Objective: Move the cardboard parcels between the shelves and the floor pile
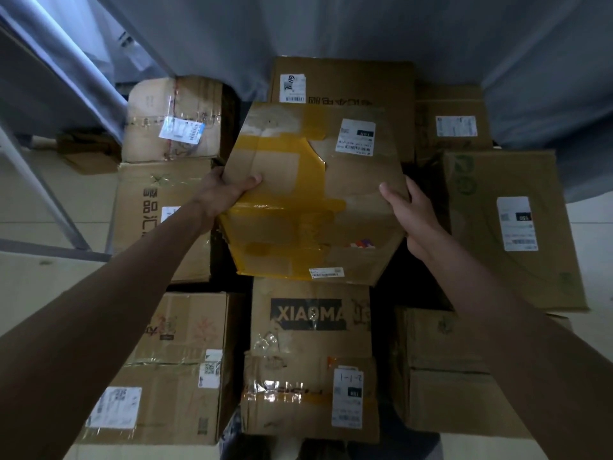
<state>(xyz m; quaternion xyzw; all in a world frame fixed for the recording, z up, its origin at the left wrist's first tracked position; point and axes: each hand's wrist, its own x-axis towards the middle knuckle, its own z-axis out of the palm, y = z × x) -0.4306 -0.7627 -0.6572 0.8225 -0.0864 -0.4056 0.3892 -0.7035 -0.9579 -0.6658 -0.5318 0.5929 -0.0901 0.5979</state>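
A cardboard parcel patched with yellow tape and bearing a white label is held up above the floor pile, at the centre of the head view. My left hand grips its left edge, thumb on top. My right hand grips its right edge, thumb over the top face. Under and around it lie several other cardboard parcels, among them one printed XIAOMA just below and a big one to the right.
A metal shelf frame slants down the left side over a tiled floor. Grey cloth hangs behind the pile. More boxes sit at near left and near right.
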